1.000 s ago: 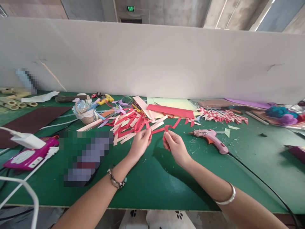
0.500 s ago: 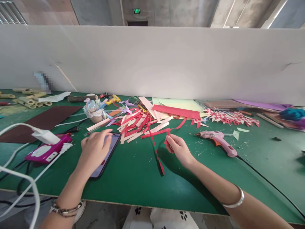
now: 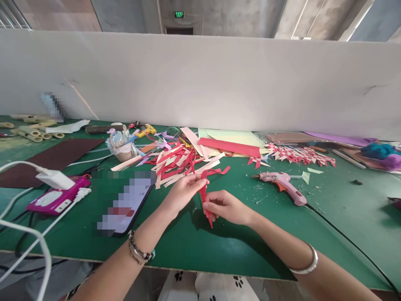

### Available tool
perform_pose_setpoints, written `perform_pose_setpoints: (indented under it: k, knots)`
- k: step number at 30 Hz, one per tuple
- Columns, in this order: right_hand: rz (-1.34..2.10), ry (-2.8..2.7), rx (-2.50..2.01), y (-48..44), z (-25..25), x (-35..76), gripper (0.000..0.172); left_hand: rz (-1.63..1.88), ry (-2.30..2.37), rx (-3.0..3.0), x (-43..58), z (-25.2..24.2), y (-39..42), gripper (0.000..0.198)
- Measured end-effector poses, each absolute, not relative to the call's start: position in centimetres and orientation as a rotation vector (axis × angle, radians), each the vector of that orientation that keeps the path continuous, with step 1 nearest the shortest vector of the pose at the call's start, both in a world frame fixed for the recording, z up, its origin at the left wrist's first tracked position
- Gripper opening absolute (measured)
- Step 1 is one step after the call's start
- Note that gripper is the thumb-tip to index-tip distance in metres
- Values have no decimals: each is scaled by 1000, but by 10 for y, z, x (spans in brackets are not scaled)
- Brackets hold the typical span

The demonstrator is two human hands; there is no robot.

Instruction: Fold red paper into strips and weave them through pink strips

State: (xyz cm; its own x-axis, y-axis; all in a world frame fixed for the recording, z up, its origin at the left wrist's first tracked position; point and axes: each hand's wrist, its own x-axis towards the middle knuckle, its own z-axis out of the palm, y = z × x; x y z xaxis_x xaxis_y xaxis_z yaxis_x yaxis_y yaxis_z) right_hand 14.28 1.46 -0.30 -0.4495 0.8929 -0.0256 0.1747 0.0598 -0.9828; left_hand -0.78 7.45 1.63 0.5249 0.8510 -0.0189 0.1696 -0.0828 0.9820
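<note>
Between my two hands is a red paper strip (image 3: 203,193), held over the green table. My left hand (image 3: 184,190) pinches its upper part between thumb and fingers. Lower down, my right hand (image 3: 224,207) has its fingers closed on the same strip, and a pointed end hangs below them. Just behind my hands lies a loose pile of red and pale pink paper strips (image 3: 175,161). A phone (image 3: 133,209) with a lit, partly blurred screen rests beside my left forearm. To the right of my right hand is a pink glue gun (image 3: 283,184) with a black cord.
A magenta power strip (image 3: 59,196) with white cables and a charger stands at left. Behind it lie a brown sheet (image 3: 46,161) and bamboo pieces (image 3: 34,133). Red-and-white woven paper pieces (image 3: 300,154) lie at back right. A pale partition (image 3: 200,83) closes off the far side.
My left hand has moved right, from over the phone to the red strip, and now grips it. My right hand has shifted slightly down and left along the strip.
</note>
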Motion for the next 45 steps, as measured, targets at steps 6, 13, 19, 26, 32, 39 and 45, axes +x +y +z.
perform_pose_setpoints:
  k: [6,13,19,26,32,39,45]
  knots:
    - [1018,-1703,-1111,8,10,163,25,787,821,1434,-7,24,80,25]
    - [428,-1991,-1157,13,26,178,39,588,709,1670,-6,38,69,24]
    - [397,-1990,-1128,7,31,174,20,404,733,1637,-11,36,61,30]
    - [717,-1862,-1078,-14,19,170,19,509,693,1164,-4,24,69,38]
    - [981,-1542,-1083,-22,9,167,26,700,582,892,7,23,74,18]
    - [890,-1461,-1126,-25,10,177,34,894,616,864,-2,25,84,29]
    - [987,-1423,-1135,-21,16,180,35,793,773,1291,-12,19,76,14]
